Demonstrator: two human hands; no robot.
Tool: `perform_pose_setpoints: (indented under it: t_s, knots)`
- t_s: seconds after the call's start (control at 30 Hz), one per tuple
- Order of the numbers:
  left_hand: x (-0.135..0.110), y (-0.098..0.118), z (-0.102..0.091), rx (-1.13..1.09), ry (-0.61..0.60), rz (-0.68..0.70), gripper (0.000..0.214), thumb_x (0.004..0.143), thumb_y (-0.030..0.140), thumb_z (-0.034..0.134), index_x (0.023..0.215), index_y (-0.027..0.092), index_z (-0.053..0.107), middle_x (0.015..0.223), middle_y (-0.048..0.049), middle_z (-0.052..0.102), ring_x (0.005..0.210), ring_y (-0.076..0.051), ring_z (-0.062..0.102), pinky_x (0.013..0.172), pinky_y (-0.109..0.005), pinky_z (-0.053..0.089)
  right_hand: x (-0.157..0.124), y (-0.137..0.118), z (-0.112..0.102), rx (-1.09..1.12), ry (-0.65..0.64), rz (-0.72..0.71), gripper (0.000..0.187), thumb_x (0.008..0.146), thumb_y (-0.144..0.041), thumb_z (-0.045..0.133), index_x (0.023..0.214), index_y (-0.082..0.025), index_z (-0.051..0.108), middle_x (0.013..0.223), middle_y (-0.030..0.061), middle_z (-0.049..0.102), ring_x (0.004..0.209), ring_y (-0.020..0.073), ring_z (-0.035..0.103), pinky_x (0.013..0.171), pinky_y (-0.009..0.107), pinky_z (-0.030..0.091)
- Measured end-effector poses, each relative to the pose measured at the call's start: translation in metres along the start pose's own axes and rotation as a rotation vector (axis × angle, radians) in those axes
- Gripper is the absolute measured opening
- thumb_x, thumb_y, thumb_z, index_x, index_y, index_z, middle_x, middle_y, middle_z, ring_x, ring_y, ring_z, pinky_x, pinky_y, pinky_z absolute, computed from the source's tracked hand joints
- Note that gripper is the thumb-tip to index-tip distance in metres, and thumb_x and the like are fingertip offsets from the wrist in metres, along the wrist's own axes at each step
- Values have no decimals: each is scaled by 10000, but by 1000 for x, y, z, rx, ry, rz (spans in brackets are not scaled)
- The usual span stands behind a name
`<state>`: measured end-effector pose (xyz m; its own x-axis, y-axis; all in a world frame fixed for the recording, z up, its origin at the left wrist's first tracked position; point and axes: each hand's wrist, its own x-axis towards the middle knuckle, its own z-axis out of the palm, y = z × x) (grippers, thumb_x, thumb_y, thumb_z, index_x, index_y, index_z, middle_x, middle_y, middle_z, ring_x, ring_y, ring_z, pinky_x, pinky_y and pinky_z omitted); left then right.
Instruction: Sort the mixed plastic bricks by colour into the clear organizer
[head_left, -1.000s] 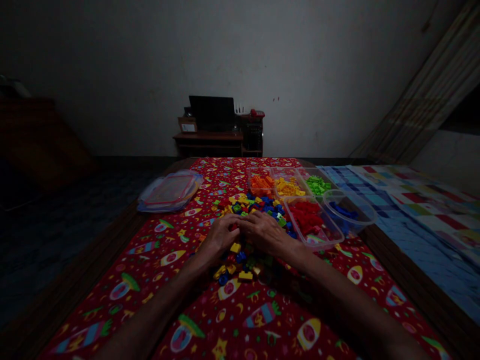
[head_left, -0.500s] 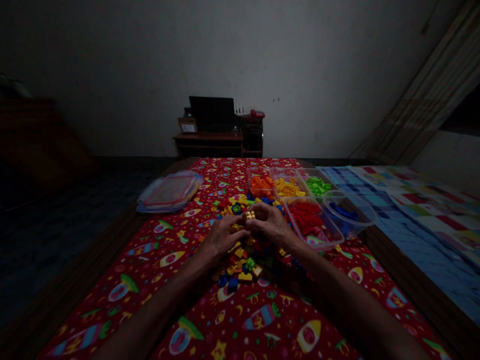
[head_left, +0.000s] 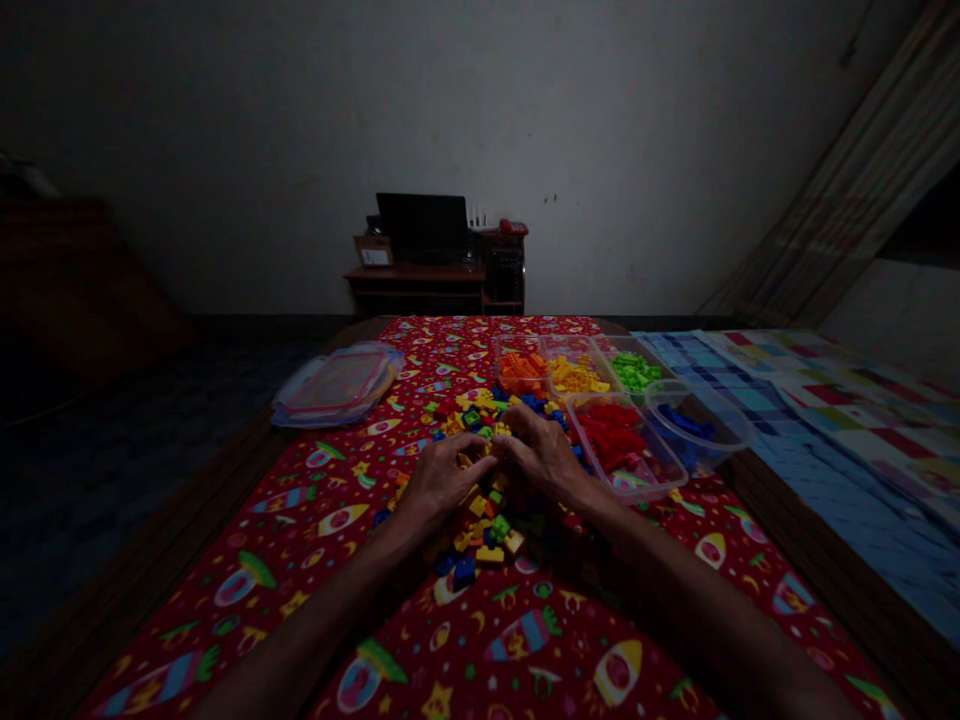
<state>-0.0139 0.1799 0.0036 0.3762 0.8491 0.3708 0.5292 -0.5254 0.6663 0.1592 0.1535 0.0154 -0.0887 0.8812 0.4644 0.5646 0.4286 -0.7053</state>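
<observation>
A pile of small mixed-colour toy bricks lies on a red rocket-print cloth. My left hand and my right hand meet over the pile, fingertips together. Their fingers are curled round a small yellow-orange piece, which is too dark and small to name surely. Past the pile stand clear tubs: orange bricks, yellow bricks, green bricks, red bricks. A round tub holds blue bricks.
A stack of clear tub lids lies at the cloth's left. A checked blue cloth covers the surface to the right. Far back stands a low desk with a dark screen. The room is dim.
Both hands rose from the pile with a small yellow piece pinched between them half a second ago, then sank back toward the pile. Several bricks in the pile have shifted.
</observation>
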Motion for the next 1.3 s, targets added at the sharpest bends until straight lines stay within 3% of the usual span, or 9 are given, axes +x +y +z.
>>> perform_pose_setpoints:
  t_s: [0.1,0.2,0.43,0.57,0.77,0.9,1.03,1.17,1.3]
  knots:
    - [2,-2,-1,36,-12,-24,214,740,375,636,829,192,701,808,-28,726,713,-189,655,662,-274,493,8,0,-15,32,132,10,176,816,-317,583,945,-201,606,940,44,683,844,166,636,738,279,474]
    - [2,-5,0,51,-12,-9,195,741,352,635,824,185,693,795,-30,718,697,-182,648,651,-269,487,24,9,-40,-8,194,62,178,792,-334,615,893,-189,639,885,46,700,810,174,651,721,288,485]
    - [2,-11,1,-22,-4,-22,225,730,356,633,870,188,688,798,-24,713,679,-172,644,641,-270,492,69,55,-93,-446,252,200,259,800,-284,611,977,-104,666,936,150,701,874,241,651,787,371,484]
    - [6,-15,1,-194,12,-125,329,680,403,664,897,158,694,781,-43,713,689,-186,649,632,-273,500,55,42,-79,-474,186,66,325,871,-319,535,1097,-111,640,1029,161,682,940,234,633,834,368,468]
    - [8,-16,-4,-336,-63,-196,401,751,536,558,792,164,703,716,-20,694,633,-163,611,553,-236,462,16,-10,-23,-257,-310,-206,201,853,-267,568,1005,-181,668,833,48,695,714,141,615,620,223,409]
    - [5,-17,-2,-278,-79,-182,453,784,569,503,687,160,671,595,7,628,552,-139,563,497,-216,409,7,-18,-9,-381,-306,-273,120,843,-149,529,892,-153,638,687,16,626,554,88,484,527,213,273]
    - [5,-15,-4,-206,-56,-164,473,816,570,469,677,166,672,624,-10,659,585,-162,600,516,-227,427,8,-13,-19,-433,-312,-277,107,784,-117,556,861,-155,619,672,3,608,550,87,444,533,218,257]
    - [10,-16,-21,-130,20,-143,449,832,531,449,749,169,701,743,-28,717,700,-197,653,606,-249,481,23,3,-43,-487,-173,-118,119,829,-201,532,834,-173,647,665,24,630,571,124,506,551,228,309]
    - [17,-31,-41,22,112,-132,413,805,511,485,810,168,715,773,-28,729,731,-207,659,641,-255,485,42,40,-72,-540,154,39,191,852,-294,518,871,-181,672,799,77,688,704,185,602,621,262,405]
